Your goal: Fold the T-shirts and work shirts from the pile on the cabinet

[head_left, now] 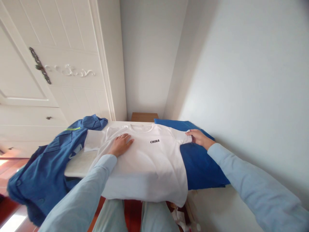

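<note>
A white T-shirt (145, 164) with "CHINA" printed in black on its chest lies spread front side up, its collar away from me and its hem hanging over the near table edge. My left hand (122, 144), with a ring on one finger, rests flat on the shirt's chest at the left, fingers stretched out. At the right, my right hand (200, 138) pinches the cuff of the shirt's sleeve between thumb and fingers. The other sleeve lies out flat to the left.
Dark blue clothing (48, 174) with a yellow-green stripe drapes over the left end of the white table (77, 164). Blue fabric (200, 164) lies beneath the shirt's right side. A white wardrobe (72, 42) stands at the left, a brown box (145, 117) behind, and a wall (241, 80) at the right.
</note>
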Demonstrator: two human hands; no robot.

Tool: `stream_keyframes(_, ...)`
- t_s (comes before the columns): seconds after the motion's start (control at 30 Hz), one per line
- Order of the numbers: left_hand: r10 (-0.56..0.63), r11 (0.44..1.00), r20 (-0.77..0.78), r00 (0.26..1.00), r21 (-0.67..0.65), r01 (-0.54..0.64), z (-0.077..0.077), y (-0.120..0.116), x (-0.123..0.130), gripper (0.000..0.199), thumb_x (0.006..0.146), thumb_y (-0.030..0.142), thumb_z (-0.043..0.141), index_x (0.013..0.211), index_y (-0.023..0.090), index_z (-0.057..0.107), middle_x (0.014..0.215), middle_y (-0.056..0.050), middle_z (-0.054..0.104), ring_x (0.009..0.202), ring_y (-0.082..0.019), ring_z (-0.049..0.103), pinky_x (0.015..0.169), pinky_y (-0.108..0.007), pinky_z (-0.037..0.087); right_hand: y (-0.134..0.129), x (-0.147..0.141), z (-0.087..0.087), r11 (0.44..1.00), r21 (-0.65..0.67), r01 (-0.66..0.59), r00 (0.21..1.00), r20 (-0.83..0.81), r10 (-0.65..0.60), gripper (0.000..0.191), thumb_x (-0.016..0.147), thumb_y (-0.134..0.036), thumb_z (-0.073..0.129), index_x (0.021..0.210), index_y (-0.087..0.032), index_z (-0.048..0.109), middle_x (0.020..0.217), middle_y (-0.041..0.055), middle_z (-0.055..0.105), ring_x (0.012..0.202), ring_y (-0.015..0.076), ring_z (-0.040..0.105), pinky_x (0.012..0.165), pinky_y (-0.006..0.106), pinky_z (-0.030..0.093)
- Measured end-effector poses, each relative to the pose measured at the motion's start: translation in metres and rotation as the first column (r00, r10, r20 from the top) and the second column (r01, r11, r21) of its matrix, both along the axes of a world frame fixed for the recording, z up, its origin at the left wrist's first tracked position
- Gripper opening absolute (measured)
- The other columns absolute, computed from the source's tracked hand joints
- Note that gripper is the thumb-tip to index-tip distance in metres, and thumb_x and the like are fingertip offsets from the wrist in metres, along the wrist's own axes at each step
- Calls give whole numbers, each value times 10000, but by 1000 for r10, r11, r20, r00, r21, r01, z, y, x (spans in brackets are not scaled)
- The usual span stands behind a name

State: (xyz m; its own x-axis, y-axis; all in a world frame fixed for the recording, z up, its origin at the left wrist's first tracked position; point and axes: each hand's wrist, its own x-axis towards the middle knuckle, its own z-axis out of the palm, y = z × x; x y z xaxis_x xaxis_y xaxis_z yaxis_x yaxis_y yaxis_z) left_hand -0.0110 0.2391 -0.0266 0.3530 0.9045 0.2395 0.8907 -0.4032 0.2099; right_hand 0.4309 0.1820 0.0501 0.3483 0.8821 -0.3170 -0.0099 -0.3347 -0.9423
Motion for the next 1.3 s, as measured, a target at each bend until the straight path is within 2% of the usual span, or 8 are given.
stream_keyframes(0.13, 9, 1000, 4, 1000, -3, -9, 0, 1, -1, 535, 991, 515, 340, 1313, 181, 605, 1458, -125, 533, 1337, -297, 508, 1102, -459, 390, 16, -19, 8, 994, 108, 29, 996, 77, -37, 205, 691, -88, 718, 846, -134, 592, 625, -5, 575, 581, 133, 560, 563, 225, 466)
stream_keyframes(0.2, 14, 1000, 7, 1000, -7, -14, 1, 0, 0, 536, 988, 518, 346, 1318, 184, 605, 1457, -122, 536, 1335, -296, 510, 1106, -461, 387, 17, -40, 9, 979, 203, 10, 984, 171, -46, 453, 674, -85, 744, 1105, -150, 619, 777, 2, 641, 682, 124, 593, 617, 193, 467)
stream_keyframes(0.37, 11, 1000, 6, 1000, -22, -11, 4, -2, 0, 530, 991, 517, 352, 1319, 185, 603, 1464, -124, 529, 1341, -297, 504, 1114, -468, 380, 7, -97, 8, 851, 167, -498, 724, 621, 302, 1037, 675, -213, 822, 1567, -217, 293, 1276, 93, 607, 934, 165, 629, 855, 252, 511)
stream_keyframes(0.57, -11, 1000, 22, 1000, -15, 11, -1, 1, -2, 520, 994, 518, 343, 1316, 205, 606, 1454, -115, 541, 1345, -286, 500, 1128, -468, 373, -1, -103, 2, 878, 36, -477, 534, 806, 257, 716, 827, -233, 682, 1490, -149, 427, 1166, 116, 644, 1024, 212, 625, 1010, 327, 459)
stream_keyframes(0.8, 7, 1000, 21, 1000, -21, -7, 0, 2, -1, 525, 993, 533, 339, 1299, 215, 624, 1455, -112, 541, 1317, -298, 525, 1113, -476, 384, -21, -91, -22, 675, -183, -715, 139, 909, 394, 366, 854, -321, 687, 1189, -175, 689, 1323, 121, 579, 1264, 283, 513, 1122, 354, 372)
stream_keyframes(0.9, -6, 1000, 20, 1000, -21, 6, 0, 1, -1, 532, 999, 527, 329, 1298, 199, 622, 1460, -122, 534, 1342, -296, 502, 1125, -476, 371, -14, -90, -25, 734, -156, -661, 159, 927, 340, 239, 935, -329, 583, 1039, -163, 720, 1174, 121, 647, 1120, 248, 584, 1031, 320, 414)
stream_keyframes(1.1, -15, 999, 37, 999, -28, 16, 0, 1, -2, 533, 1004, 519, 322, 1304, 193, 617, 1455, -124, 538, 1343, -285, 502, 1127, -464, 368, 35, -85, -24, 864, 39, -502, 430, 878, 210, 190, 847, -159, 618, 1010, -185, 712, 1021, 79, 686, 976, 189, 610, 933, 239, 425)
stream_keyframes(1.3, 8, 999, 48, 999, -40, -6, 4, -2, 0, 493, 1002, 507, 355, 1302, 217, 616, 1455, -106, 541, 1347, -278, 501, 1124, -460, 379, 88, -89, -22, 858, 97, -504, 523, 825, 214, 479, 775, -108, 689, 1245, -199, 663, 1339, 94, 594, 1264, 230, 532, 1122, 286, 355)
